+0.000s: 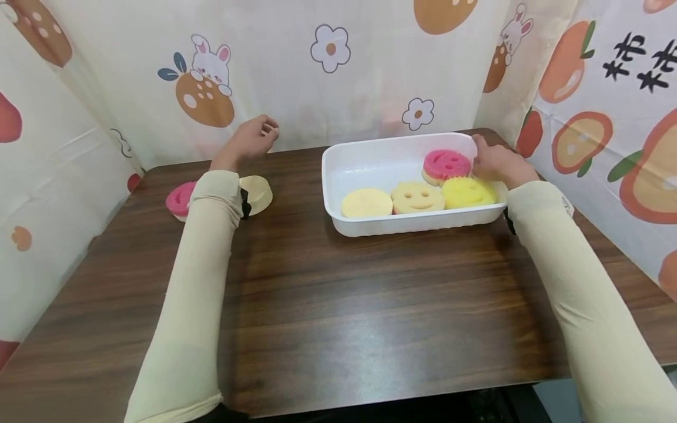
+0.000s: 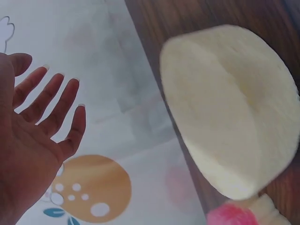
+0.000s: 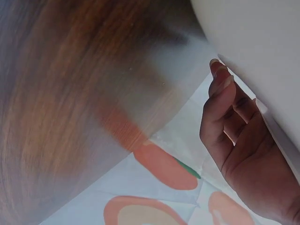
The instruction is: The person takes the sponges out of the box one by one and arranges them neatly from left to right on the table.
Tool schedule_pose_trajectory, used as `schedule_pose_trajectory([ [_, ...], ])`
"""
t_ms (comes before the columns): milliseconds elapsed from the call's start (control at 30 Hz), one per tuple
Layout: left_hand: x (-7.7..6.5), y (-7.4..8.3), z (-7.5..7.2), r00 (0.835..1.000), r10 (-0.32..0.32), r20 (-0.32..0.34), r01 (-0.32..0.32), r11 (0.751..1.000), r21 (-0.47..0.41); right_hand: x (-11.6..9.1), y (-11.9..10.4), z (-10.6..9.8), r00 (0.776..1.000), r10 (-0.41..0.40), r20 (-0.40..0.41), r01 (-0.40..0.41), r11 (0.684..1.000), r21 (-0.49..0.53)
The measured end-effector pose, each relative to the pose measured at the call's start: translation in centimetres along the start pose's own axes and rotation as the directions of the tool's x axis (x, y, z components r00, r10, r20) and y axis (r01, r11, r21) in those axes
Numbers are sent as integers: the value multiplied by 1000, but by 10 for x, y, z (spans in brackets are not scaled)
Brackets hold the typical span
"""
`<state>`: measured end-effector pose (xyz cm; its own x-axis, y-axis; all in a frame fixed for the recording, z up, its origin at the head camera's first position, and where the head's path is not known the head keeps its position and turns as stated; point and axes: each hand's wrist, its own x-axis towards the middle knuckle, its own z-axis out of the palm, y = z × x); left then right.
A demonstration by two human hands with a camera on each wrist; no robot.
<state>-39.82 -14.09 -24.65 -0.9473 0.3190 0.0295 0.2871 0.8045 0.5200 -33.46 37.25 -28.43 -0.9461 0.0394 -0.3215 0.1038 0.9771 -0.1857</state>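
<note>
My left hand (image 1: 255, 140) is raised near the back edge of the table, fingers loosely bent and holding nothing. In the left wrist view its palm and spread fingers show beside a pale round sponge (image 2: 229, 112). That sponge lies on the table below my left wrist, with a pink sponge (image 1: 181, 198) to its left, partly behind the sleeve. My right hand (image 1: 499, 161) grips the right end of a white tray (image 1: 370, 148). Inside the tray are a pink smiley sponge (image 1: 445, 164), a yellow smiley sponge (image 1: 469, 192), a cream smiley sponge (image 1: 418, 198) and a plain round sponge (image 1: 367, 203).
The tray stands at the back right of a dark wooden table (image 1: 370, 317). A printed cloth (image 1: 285, 70) hangs behind the table and along both sides. The table's front edge runs along the bottom of the head view.
</note>
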Motion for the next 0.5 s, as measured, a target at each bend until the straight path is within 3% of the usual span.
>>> schedule_pose_trajectory([
  [300,4,22,-3,999,13,32,-13,1000,-15,-12,-4,0,1000,8,-10,-8,1000,11],
  [500,9,35,-9,999,36,10,-35,999,-33,-20,-6,-2,1000,22,-14,-22,1000,-13],
])
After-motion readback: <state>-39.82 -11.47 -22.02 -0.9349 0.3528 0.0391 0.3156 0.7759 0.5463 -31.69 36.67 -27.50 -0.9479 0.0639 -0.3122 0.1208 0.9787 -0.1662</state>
